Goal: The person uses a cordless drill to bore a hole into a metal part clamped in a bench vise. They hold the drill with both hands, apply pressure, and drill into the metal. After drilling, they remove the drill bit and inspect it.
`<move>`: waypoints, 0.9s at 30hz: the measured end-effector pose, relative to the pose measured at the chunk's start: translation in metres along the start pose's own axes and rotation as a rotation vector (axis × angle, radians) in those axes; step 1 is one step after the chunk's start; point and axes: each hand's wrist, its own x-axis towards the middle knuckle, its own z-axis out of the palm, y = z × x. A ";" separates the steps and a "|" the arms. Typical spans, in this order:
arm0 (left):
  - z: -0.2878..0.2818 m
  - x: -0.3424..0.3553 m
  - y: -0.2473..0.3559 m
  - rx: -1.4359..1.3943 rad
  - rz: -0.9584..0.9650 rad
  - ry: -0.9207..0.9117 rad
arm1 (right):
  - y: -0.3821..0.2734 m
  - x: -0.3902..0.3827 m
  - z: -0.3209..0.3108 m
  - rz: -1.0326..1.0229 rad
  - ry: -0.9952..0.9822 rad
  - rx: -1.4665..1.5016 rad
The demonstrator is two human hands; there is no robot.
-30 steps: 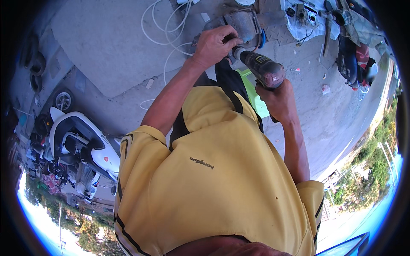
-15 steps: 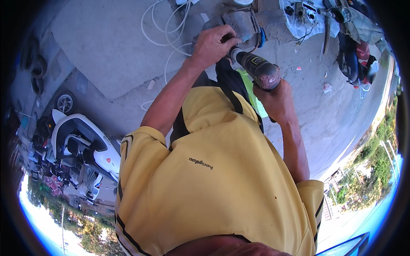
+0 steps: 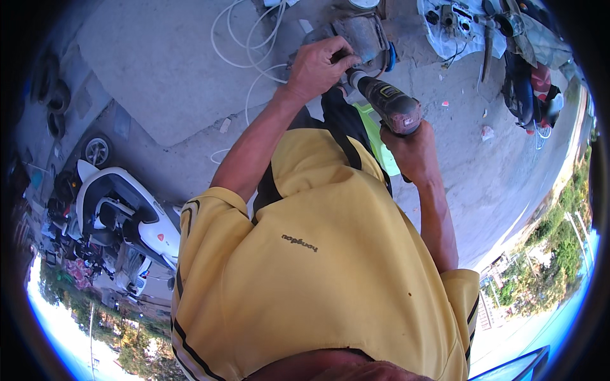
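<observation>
Gripping the drill (image 3: pixel 395 106) in our right hand (image 3: pixel 413 148), left hand (image 3: pixel 319 67) curled by its nose (image 3: pixel 356 78), whether pinching anything we cannot tell, we should aim straight

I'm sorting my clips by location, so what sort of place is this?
Probably an open-air scooter repair yard, judging by the white-and-black scooter at left, the grey metal engine-like part at upper right, and the dark pistol-shaped power tool in the right hand.

The hose (image 3: pixel 248 46) lies on the ground (image 3: pixel 159 89) left of the drill (image 3: pixel 394 106), the scooter (image 3: pixel 151 233) farther left.
</observation>
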 end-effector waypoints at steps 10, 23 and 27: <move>0.000 0.001 0.001 -0.025 -0.049 -0.014 | 0.000 -0.001 0.003 -0.036 0.017 -0.050; 0.000 0.001 0.002 -0.017 -0.026 0.016 | 0.012 -0.002 0.008 -0.050 0.042 0.025; 0.001 0.002 -0.001 -0.027 -0.048 0.002 | 0.016 -0.003 0.007 -0.046 0.045 0.068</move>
